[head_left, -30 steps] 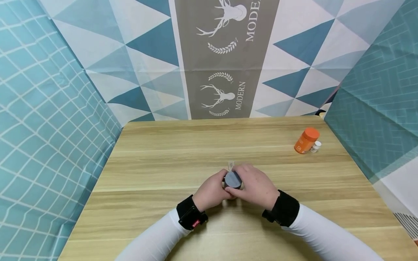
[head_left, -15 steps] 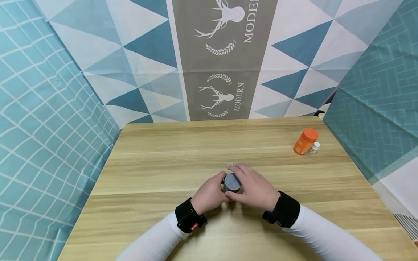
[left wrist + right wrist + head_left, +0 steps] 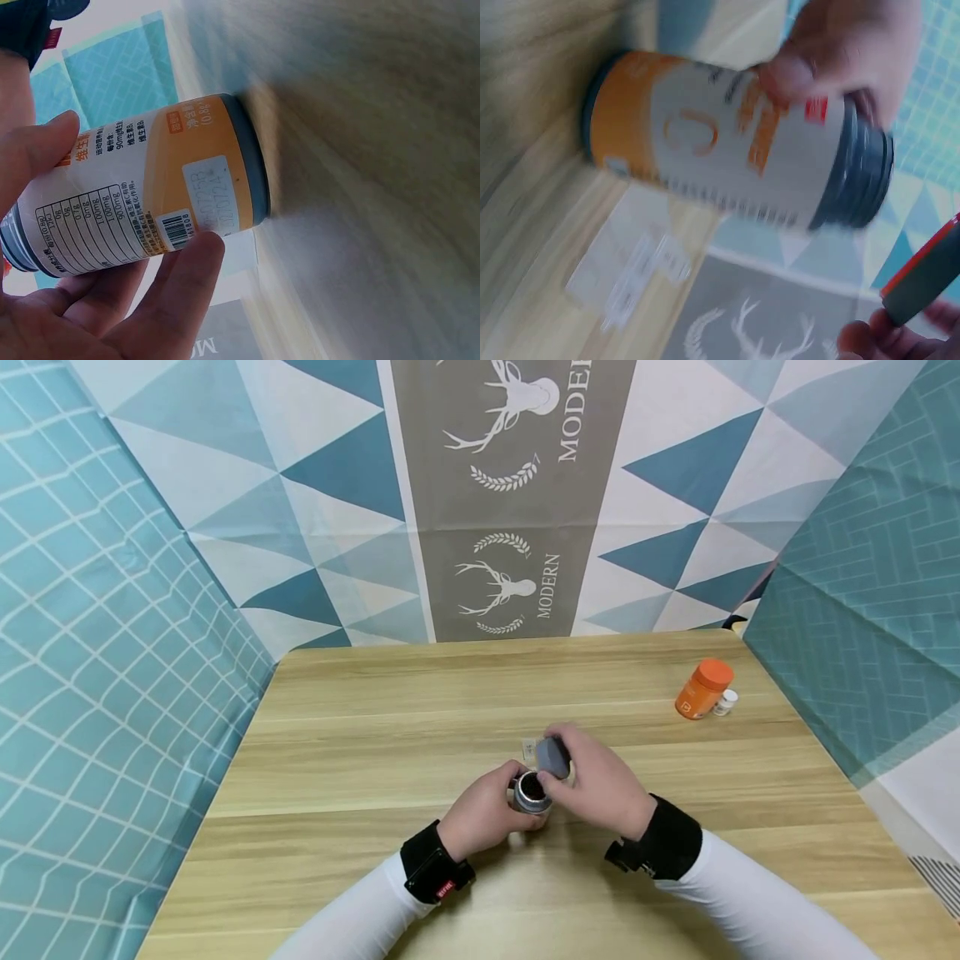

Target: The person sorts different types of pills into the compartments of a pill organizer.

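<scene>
My left hand (image 3: 482,810) grips a supplement bottle (image 3: 135,184), fingers and thumb curled round its side. The bottle has an orange and white label, a dark base and a dark neck. It is upright with its base at the wooden tabletop. In the head view its mouth is uncovered and dark inside. Just above and right of that mouth, my right hand (image 3: 602,783) holds a grey screw cap (image 3: 552,758) between thumb and fingers, apart from the bottle. The cap (image 3: 924,276) shows a red edge in the right wrist view, where the bottle is blurred.
A small pale printed slip (image 3: 529,748) lies on the wooden table (image 3: 360,727) just behind the bottle. Farther back on the right stand an orange jar (image 3: 703,688) and a small white-capped bottle (image 3: 725,702). Patterned cloths hang behind and at both sides.
The grey cap has come off the bottle and moved up and right in my right hand, baring the bottle's mouth. My left hand keeps its grip on the bottle.
</scene>
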`<state>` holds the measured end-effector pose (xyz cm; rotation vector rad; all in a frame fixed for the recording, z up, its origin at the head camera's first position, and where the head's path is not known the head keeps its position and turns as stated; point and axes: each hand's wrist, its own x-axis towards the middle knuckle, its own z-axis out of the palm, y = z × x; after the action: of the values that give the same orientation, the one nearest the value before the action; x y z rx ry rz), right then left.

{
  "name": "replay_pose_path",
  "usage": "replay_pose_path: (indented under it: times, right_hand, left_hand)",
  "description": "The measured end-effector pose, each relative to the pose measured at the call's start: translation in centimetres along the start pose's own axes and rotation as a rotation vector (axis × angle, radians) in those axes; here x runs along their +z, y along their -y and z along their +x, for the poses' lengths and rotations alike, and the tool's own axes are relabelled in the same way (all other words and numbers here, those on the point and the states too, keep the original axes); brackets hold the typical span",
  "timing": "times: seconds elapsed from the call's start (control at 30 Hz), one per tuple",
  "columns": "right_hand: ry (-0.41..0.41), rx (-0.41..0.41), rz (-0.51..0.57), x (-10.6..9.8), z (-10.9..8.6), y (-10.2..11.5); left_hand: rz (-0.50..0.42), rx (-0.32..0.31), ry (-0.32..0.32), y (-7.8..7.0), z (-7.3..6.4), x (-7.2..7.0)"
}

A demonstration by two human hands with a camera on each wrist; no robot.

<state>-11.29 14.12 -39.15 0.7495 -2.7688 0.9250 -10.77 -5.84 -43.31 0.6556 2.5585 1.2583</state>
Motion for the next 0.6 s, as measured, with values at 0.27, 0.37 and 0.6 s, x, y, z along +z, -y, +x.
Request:
replay_pose_path:
  times: [0.27, 0.37, 0.6]
  right_hand:
    - [0.038, 0.155, 0.024, -1.7, -0.4, -5.7]
    - [0.069, 0.253, -0.029, -2.0, -0.8, -8.3]
    - [0.093, 0.347, -0.159, -2.9, -1.6, -13.1]
  left_hand:
    - [0.005, -0.02, 0.022, 0.0, -0.2, -0.3]
    - [0.003, -0.028, 0.03, 0.0, -0.3, -0.4]
    - [-0.046, -0.028, 0.042, 0.7, -0.5, -0.1]
